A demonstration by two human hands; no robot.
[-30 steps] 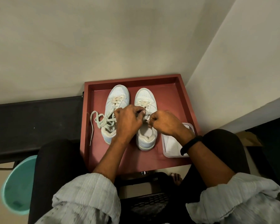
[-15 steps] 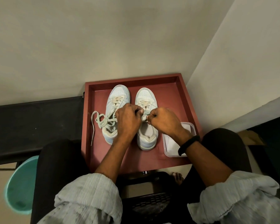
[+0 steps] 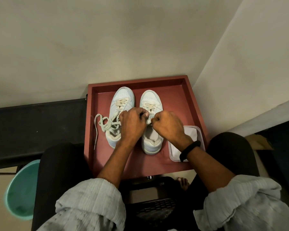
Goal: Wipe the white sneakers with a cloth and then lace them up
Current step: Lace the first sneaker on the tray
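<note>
Both hands are curled into loose fists over the sneaker on the right (image 3: 150, 97), knuckles up and almost touching each other. The left hand (image 3: 133, 125) pinches the cream lace (image 3: 148, 121) between thumb and bent fingers, and the right hand (image 3: 168, 127) grips the same lace from the other side. Only a short stretch of it shows in the gap between them. How the lace runs under the fingers cannot be told. A black wristband (image 3: 189, 150) sits on the right wrist.

The two white sneakers stand side by side, toes pointing away from the person, inside a red tray (image 3: 188, 97) with a raised rim. The sneaker on the left (image 3: 123, 95) is crossed with lace near the toe. Its loose lace (image 3: 103, 124) spills in loops off its outer side onto the tray floor. A white container (image 3: 199, 135) with a pale cloth (image 3: 190, 132) in it lies at the tray's near right corner, partly under the right forearm.

The tray is pushed into a corner of plain pale walls. A dark bench (image 3: 37, 124) runs off to the left, with a teal bucket (image 3: 22, 189) on the floor below it.
</note>
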